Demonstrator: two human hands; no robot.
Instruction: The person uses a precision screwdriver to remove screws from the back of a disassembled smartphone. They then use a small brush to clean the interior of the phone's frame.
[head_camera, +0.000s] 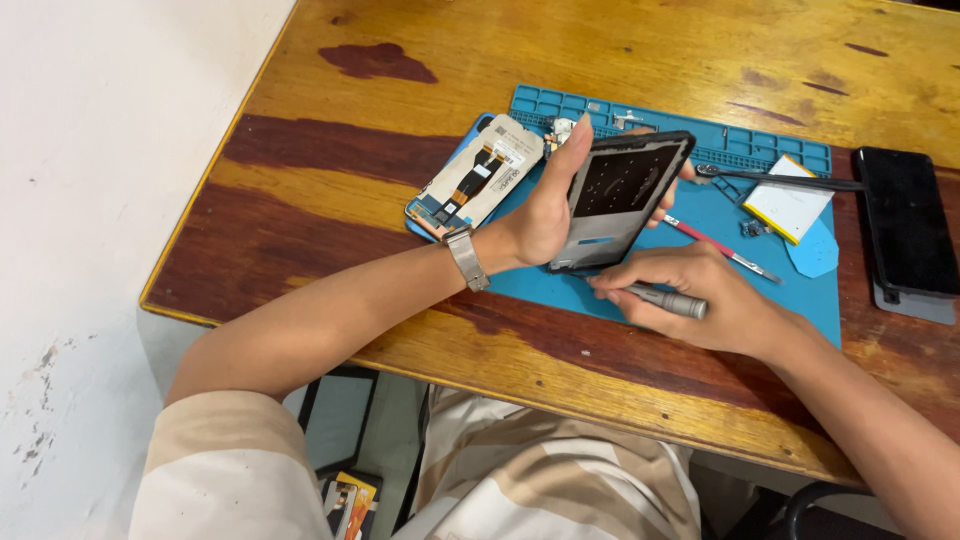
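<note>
Phone frame, black and stripped of its screen, stands tilted on its lower end above the blue work mat, its inner face toward the camera. Left hand is closed around the frame's left edge, thumb raised along the side, fingertips showing past the right edge. A metal-banded wristwatch sits on that wrist. Right hand is closed on a grey screwdriver, held low with its tip pointing at the frame's bottom corner; whether the tip touches cannot be told.

On the mat, just left of the left hand, lies a detached display panel face down, with a flex cable visible. Right of the frame lie a red-handled tool, black tweezers and a white-and-yellow flat battery. Another dark phone rests beyond the mat's right edge on the wooden table. Small parts sit in the mat's upper compartments.
</note>
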